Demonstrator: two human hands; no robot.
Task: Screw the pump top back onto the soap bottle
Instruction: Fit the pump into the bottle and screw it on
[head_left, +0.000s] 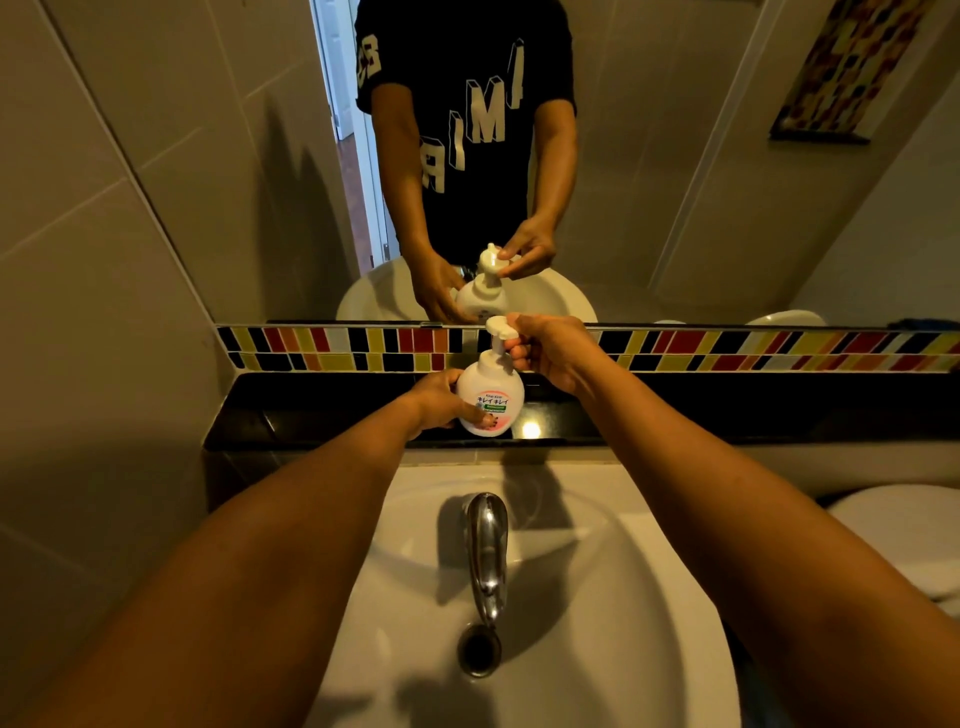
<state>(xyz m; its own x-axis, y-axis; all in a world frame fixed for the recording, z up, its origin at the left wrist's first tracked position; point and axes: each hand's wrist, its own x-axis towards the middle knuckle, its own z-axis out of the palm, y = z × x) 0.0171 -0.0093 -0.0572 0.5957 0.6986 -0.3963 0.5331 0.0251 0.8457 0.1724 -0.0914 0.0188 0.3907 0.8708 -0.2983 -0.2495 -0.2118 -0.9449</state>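
Observation:
A round white soap bottle (491, 397) with a pink and green label stands upright on the black ledge (322, 415) behind the sink. My left hand (441, 400) wraps its left side, thumb across the label. The white pump top (500, 332) sits in the bottle's neck, its nozzle pointing left. My right hand (550, 348) pinches the pump's stem and collar from the right. The mirror above repeats both hands and the bottle.
A white basin (597, 597) with a chrome tap (487, 551) and a drain (479, 649) lies below my arms. A strip of coloured tiles (727, 351) runs under the mirror (208, 156). A white toilet lid (898, 535) shows at the right edge.

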